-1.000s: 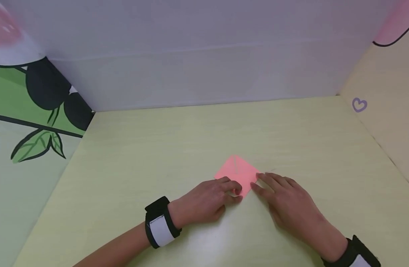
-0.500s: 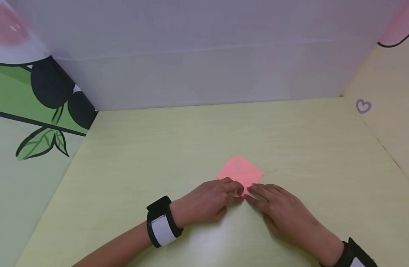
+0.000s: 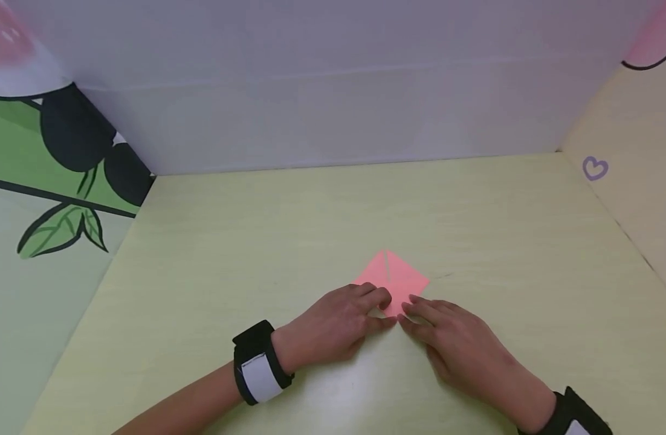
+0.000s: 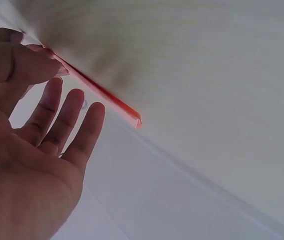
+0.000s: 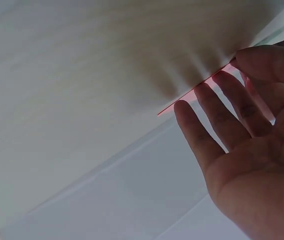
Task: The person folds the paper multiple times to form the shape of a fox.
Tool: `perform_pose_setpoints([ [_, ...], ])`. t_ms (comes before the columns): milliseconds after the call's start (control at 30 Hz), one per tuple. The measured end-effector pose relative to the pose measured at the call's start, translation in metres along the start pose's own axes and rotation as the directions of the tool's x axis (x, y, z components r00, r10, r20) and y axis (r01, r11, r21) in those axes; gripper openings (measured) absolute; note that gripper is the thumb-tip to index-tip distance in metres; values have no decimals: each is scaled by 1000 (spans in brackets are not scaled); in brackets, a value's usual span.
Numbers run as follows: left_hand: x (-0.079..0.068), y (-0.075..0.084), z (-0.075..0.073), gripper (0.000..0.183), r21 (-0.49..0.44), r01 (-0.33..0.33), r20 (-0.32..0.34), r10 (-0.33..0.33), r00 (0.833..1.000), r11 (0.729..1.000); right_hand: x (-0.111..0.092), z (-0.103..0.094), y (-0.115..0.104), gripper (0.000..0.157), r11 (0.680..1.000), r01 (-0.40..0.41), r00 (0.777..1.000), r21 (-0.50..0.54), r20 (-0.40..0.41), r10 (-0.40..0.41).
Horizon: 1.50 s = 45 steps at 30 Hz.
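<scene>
A folded sheet of pink paper [image 3: 402, 278] lies flat on the table as a diamond, with a narrow slit running down from its far corner. On its near left edge my left hand [image 3: 338, 326] has a bent index finger, and the thumb reaches the near corner, pinching the paper there. The left wrist view shows the folded paper [image 4: 107, 97] edge-on beyond the fingers. Along the near right edge, fairly straight fingers of my right hand [image 3: 463, 344] press down, thumb tip close to the left thumb. Fingertips touch the thin paper edge [image 5: 169, 108] in the right wrist view.
The pale wooden table [image 3: 246, 241] meets a lilac back wall [image 3: 322, 121]. To the left stands a panel with painted green leaves [image 3: 55, 232]; a cream side panel [image 3: 637, 139] with a purple heart is on the right. Both wrists wear black bands [image 3: 261, 362].
My right hand has slid from the paper's right corner down its edge to the near corner, beside the left thumb. The left hand stays almost in place; the paper has barely moved.
</scene>
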State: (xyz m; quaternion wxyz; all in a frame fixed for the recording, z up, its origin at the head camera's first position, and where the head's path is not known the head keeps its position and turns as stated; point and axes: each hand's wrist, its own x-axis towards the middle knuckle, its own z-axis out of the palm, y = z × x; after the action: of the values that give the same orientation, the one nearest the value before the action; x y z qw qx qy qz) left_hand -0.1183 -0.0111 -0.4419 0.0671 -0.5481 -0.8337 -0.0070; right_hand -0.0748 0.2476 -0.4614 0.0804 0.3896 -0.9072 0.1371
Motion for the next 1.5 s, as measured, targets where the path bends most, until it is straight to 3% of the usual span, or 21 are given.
perform_pose_setpoints([
  [167,-4,-3,-4,46,14,35,7,-35,999,999,2,0,-1,44,1000,-12,1000,8,-3,12],
  [367,-15,-12,-10,43,58,139,36,-141,989,989,3,-2,-1,43,1000,-7,1000,-8,5,7],
  [567,-20,-19,-9,52,48,170,27,-172,985,984,1,0,0,43,1000,8,999,-14,-31,-9],
  [800,-29,-29,-8,46,77,240,31,-243,969,968,2,1,1,44,1000,19,999,-16,-51,-20],
  [1067,-35,-36,-5,48,114,242,17,-245,969,964,1,2,1,45,1000,13,998,7,-64,-13],
  [1500,-41,-38,-4,49,94,272,37,-276,960,958,1,3,-1,44,1000,8,997,19,-83,-6],
])
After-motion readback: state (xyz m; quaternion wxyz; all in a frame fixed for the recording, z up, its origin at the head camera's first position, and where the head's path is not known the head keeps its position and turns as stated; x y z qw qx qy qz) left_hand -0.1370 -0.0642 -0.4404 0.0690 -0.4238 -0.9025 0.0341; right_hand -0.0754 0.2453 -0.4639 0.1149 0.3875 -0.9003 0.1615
